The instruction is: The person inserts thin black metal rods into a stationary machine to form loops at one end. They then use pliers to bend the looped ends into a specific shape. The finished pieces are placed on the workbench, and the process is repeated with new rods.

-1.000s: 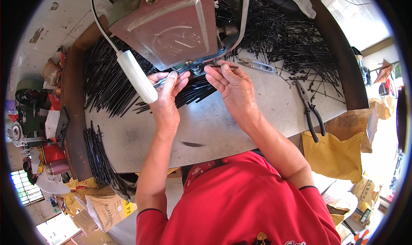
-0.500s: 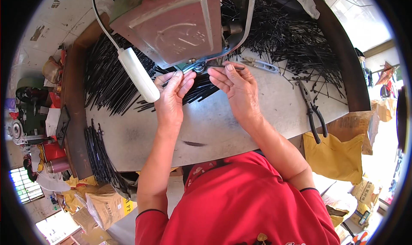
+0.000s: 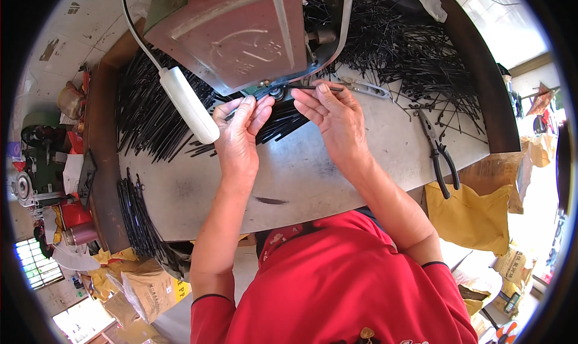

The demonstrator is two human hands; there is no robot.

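Both hands are raised under the lower edge of a reddish machine head with a raised emblem. My left hand has its thumb and fingertips pinched close to the machine's lower tip; what lies between them is mostly hidden. To the right of that tip, my right hand pinches a thin black rod between thumb and forefinger. The rod points left toward a small round metal part beneath the head. The other fingers of the right hand are loosely curled.
A white bar-shaped lamp hangs by my left hand. Black rods are heaped left and right, with a smaller bundle at the near left. Black-handled pliers lie on the right of the metal tabletop. Raised brown edging borders it.
The view has shifted slightly. More of the black rod shows to the left of my right fingertips, and it lies closer to the round metal part. My left hand keeps nearly the same pose.
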